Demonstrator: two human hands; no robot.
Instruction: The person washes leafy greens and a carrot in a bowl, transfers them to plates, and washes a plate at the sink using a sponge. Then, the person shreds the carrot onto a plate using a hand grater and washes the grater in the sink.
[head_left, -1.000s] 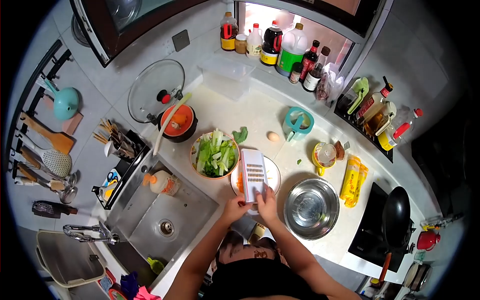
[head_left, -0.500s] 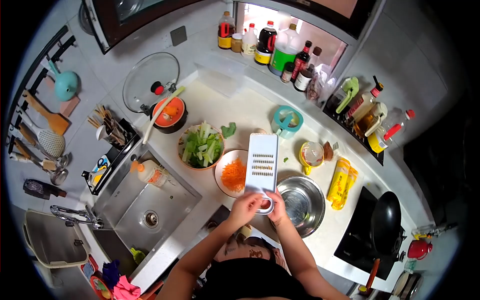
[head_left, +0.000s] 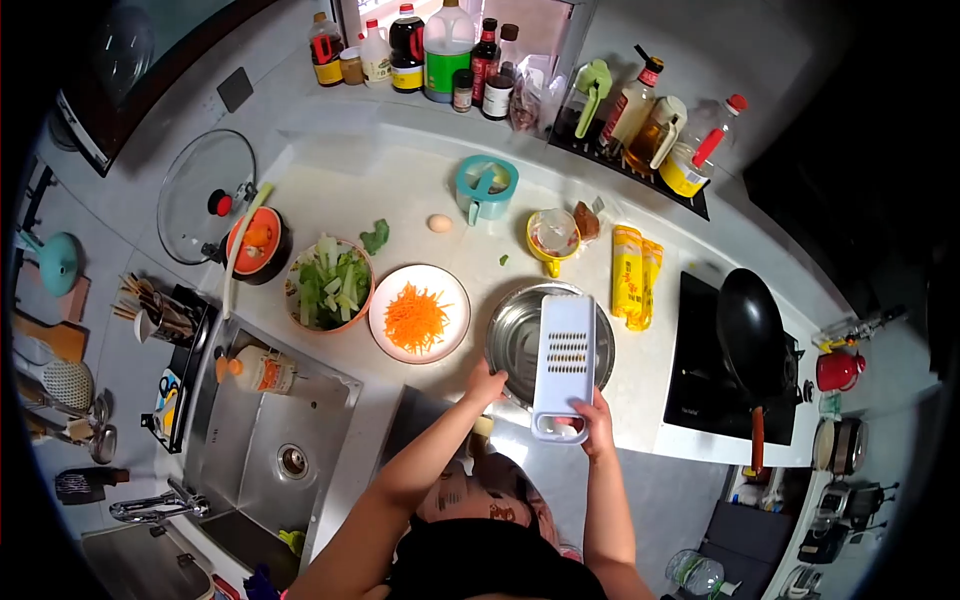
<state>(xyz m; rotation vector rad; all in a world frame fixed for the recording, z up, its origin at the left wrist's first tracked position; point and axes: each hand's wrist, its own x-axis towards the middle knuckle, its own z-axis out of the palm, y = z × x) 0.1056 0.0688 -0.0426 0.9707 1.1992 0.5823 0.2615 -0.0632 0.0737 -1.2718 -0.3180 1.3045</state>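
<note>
My right hand (head_left: 597, 424) is closed around the handle end of a white grater (head_left: 566, 350), which is tilted over the right part of a steel bowl (head_left: 515, 340). My left hand (head_left: 487, 383) is at the bowl's lower left rim, its fingers closed on the edge and partly hidden. Left of the bowl, a white plate (head_left: 456, 330) carries a pile of shredded carrot (head_left: 416, 318). Beyond that plate is a bowl (head_left: 366, 310) of cut green vegetable (head_left: 330, 285).
An egg (head_left: 439, 223), a teal lidded container (head_left: 487, 190) and a yellow cup (head_left: 553, 240) stand further back. Yellow packets (head_left: 631, 280) lie right of the steel bowl, before a black wok (head_left: 750, 330) on the stove. The sink (head_left: 270, 420) is at left.
The grater has moved right, from beside the carrot plate to over the steel bowl. My left hand has left the grater and gone to the bowl's rim. The view has shifted right.
</note>
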